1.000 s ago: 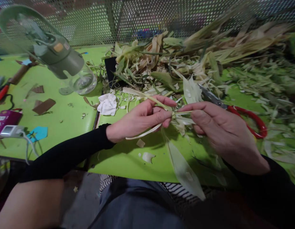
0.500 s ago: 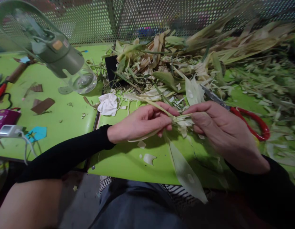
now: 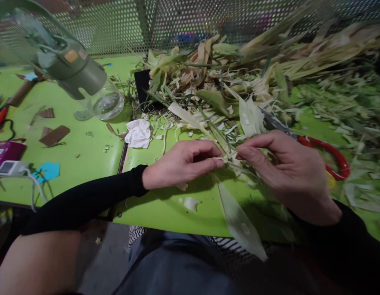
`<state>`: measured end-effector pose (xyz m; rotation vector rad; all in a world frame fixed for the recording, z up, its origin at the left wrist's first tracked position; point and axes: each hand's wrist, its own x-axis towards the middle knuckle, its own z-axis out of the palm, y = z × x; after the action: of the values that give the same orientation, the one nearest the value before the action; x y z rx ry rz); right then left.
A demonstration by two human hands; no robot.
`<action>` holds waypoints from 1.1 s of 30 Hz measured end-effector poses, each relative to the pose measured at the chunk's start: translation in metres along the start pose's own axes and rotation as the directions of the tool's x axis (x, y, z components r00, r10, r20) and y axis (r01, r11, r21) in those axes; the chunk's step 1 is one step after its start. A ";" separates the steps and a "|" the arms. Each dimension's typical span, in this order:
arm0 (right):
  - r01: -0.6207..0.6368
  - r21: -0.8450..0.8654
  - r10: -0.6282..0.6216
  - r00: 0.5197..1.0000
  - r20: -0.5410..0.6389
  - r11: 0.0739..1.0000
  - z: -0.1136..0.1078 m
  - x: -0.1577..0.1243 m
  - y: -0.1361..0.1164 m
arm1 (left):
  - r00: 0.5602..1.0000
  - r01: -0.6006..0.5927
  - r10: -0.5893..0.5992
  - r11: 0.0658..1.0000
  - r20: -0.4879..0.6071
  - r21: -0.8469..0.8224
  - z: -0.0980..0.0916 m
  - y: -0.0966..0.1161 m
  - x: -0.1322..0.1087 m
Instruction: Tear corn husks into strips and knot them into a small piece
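Observation:
My left hand [image 3: 182, 164] and my right hand [image 3: 285, 172] meet over the green table [image 3: 159, 205], fingertips pinched together on a small bundle of pale leaf strips [image 3: 228, 157]. One strip runs up and left from the pinch toward the pile. A long pale green leaf [image 3: 236, 219] hangs down from the bundle over the table's front edge. Both arms wear black sleeves. Red-handled scissors [image 3: 328, 153] lie just beyond my right hand, partly hidden by it.
A big heap of dried leaves and husks [image 3: 239, 69] fills the back and right. A green fan [image 3: 67, 65] and a glass bowl [image 3: 105, 104] stand at left. A crumpled white tissue [image 3: 137, 133], brown card scraps [image 3: 55, 135] and a purple device [image 3: 7, 149] lie nearby.
Both hands have drawn closer together and dropped slightly toward me. The strip in my left hand has swung up toward the pile, and the loop below that hand is gone.

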<state>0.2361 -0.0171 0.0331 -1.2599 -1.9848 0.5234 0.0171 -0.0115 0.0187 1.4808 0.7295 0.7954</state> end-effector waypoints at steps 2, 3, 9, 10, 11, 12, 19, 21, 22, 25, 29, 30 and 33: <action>-0.035 0.001 0.035 0.999 -0.020 0.999 0.000 -0.002 0.001 | 1.000 -0.023 0.024 1.000 0.005 -0.002 0.001 0.000 0.000; -0.048 0.005 0.048 0.998 -0.032 0.999 0.000 -0.003 0.002 | 1.000 -0.028 0.028 1.000 0.004 0.002 0.001 0.000 -0.001; -0.086 0.075 0.088 0.996 -0.027 0.993 -0.001 -0.004 0.003 | 0.998 -0.030 0.027 0.999 0.056 0.042 0.001 0.000 -0.002; -0.090 0.091 0.092 0.996 -0.015 0.992 -0.001 -0.003 0.002 | 0.997 -0.027 0.023 0.998 0.068 0.056 0.000 0.000 -0.003; -0.094 0.108 0.095 0.995 -0.002 0.990 -0.001 -0.002 0.002 | 0.997 -0.028 0.023 0.997 0.075 0.068 0.000 0.000 -0.003; -0.098 0.124 0.098 0.995 0.008 0.987 -0.001 -0.001 0.001 | 0.996 -0.032 0.026 0.997 0.081 0.074 0.000 0.000 -0.003; -0.089 0.094 0.085 0.996 0.037 0.992 0.001 0.002 0.005 | 1.000 -0.012 0.012 0.999 -0.007 0.039 0.002 -0.007 -0.003; 0.005 0.024 -0.006 0.999 0.032 1.000 0.001 0.001 0.005 | 0.999 -0.019 0.023 0.996 -0.045 0.086 0.002 -0.008 -0.002; 0.048 -0.006 -0.048 0.998 0.041 0.999 0.001 0.001 0.004 | 0.998 -0.025 0.032 0.993 -0.061 0.112 0.002 -0.009 -0.001; 0.058 -0.043 -0.054 0.994 0.096 0.997 0.001 0.000 0.000 | 0.990 -0.041 0.057 0.991 -0.131 0.124 0.002 -0.008 -0.001; -0.022 0.011 0.020 0.991 0.129 1.000 0.003 0.002 -0.001 | 0.986 -0.043 0.047 0.999 -0.161 0.023 0.005 -0.004 0.001; -0.028 0.037 0.023 0.990 0.140 0.999 0.004 0.003 0.000 | 0.987 -0.033 0.032 0.999 -0.157 -0.002 0.005 -0.004 0.002; -0.088 0.121 0.066 0.982 0.180 0.989 0.007 0.004 0.001 | 0.989 -0.017 0.007 0.998 -0.145 -0.068 0.007 -0.006 0.006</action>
<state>0.2299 -0.0131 0.0291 -1.2511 -2.0156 0.8121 0.0263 -0.0101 0.0131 1.3767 0.7943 0.9361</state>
